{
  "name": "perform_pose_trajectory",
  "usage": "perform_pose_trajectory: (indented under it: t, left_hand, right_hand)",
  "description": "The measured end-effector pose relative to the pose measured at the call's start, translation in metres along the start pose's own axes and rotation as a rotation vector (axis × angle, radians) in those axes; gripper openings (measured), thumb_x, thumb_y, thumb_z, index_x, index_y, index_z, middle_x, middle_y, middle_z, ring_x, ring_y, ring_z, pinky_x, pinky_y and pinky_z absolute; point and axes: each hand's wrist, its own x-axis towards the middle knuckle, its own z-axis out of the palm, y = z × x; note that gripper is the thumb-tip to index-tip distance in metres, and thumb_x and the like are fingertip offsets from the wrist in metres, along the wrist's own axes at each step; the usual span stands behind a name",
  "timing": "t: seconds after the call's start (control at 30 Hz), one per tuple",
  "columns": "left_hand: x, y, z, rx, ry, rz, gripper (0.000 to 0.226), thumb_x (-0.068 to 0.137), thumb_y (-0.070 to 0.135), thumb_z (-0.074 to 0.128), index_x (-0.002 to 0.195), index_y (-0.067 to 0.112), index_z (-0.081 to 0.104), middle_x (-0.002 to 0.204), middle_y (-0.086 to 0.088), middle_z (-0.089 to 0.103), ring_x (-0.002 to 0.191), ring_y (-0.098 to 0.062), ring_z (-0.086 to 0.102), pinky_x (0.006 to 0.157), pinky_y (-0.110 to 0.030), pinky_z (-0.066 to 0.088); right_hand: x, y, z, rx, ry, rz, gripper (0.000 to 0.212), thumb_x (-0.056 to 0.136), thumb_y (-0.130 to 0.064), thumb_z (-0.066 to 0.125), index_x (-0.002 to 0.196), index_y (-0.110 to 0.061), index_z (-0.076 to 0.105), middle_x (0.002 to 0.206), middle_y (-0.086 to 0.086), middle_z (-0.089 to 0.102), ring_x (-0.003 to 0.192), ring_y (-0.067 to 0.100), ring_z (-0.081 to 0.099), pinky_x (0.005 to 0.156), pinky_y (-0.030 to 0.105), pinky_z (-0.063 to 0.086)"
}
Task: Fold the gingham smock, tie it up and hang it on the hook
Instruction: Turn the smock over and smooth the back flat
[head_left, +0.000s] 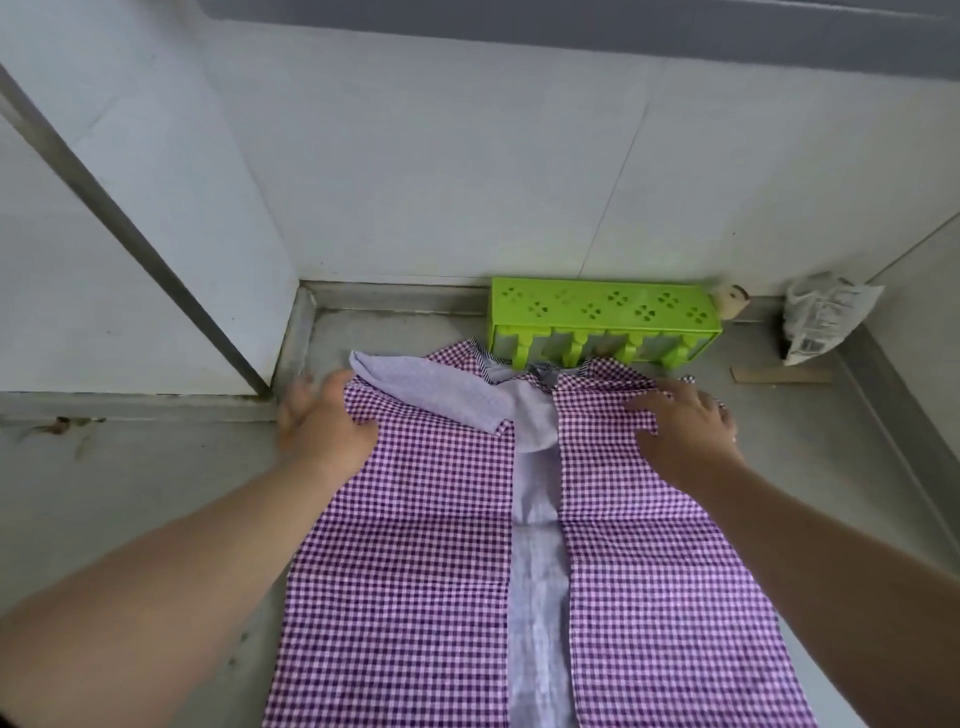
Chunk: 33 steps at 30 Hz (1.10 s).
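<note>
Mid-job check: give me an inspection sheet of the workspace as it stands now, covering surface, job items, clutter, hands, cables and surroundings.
Surface: grey metal counter, some stains at left.
Job's things: gingham smock lies flat, both sides folded inward, pale lining showing down the middle; not tied. Hook: nothing seen.
Clutter: green rack at the smock's top edge; crumpled packet and cardboard scrap at right; small beige object behind the rack.
Hands: left hand grips the upper left fold, blurred; right hand rests flat on the upper right, fingers spread.
Cables: nothing seen.
Surroundings: white tiled walls.
</note>
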Motion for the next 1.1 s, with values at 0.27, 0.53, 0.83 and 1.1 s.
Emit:
perform_pose_trajectory:
  t: [0.27, 0.53, 0.83, 1.1]
  left_hand:
    - [0.016, 0.053, 0.011, 0.563, -0.193, 0.642, 0.085, 0.099, 0.035, 0.067, 0.166, 0.040, 0.016, 0.178, 0.004, 0.002, 0.149, -0.029, 0.041, 0.118, -0.052, 0.037]
    - [0.045, 0.076, 0.029, 0.679, -0.293, 0.548, 0.046, 0.102, 0.028, 0.061, 0.147, 0.031, 0.049, 0.139, -0.004, 0.060, 0.116, -0.026, 0.066, 0.090, -0.047, 0.059]
    - [0.051, 0.093, 0.013, 0.237, -0.167, 0.303, 0.024, 0.104, 0.037, 0.051, 0.115, 0.023, 0.066, 0.120, -0.002, 0.058, 0.097, -0.022, 0.062, 0.091, -0.047, 0.053]
    - [0.018, 0.068, 0.025, 0.359, -0.113, 0.693, 0.032, 0.098, 0.049, 0.056, 0.117, 0.024, 0.061, 0.124, 0.001, 0.050, 0.109, -0.022, 0.060, 0.084, -0.038, 0.053]
  right_hand:
    - [0.020, -0.039, 0.006, -0.121, 0.005, -0.171, 0.066, 0.092, -0.001, 0.046, 0.147, -0.037, 0.044, 0.136, -0.001, 0.065, 0.122, 0.026, 0.060, 0.104, 0.042, 0.042]
    - [0.050, -0.047, 0.015, -0.105, -0.122, -0.115, 0.077, 0.092, -0.023, 0.069, 0.154, -0.036, 0.026, 0.153, 0.001, 0.046, 0.125, 0.035, 0.061, 0.091, 0.052, 0.056]
    - [0.054, -0.053, -0.001, 0.091, 0.101, 0.037, 0.030, 0.096, -0.024, 0.056, 0.125, -0.028, 0.062, 0.120, 0.005, 0.062, 0.084, 0.030, 0.060, 0.067, 0.036, 0.046]
    - [0.031, -0.064, 0.023, 0.280, 0.068, -0.032, 0.032, 0.095, -0.032, 0.072, 0.119, -0.022, 0.053, 0.131, 0.002, 0.035, 0.094, 0.028, 0.062, 0.073, 0.037, 0.046]
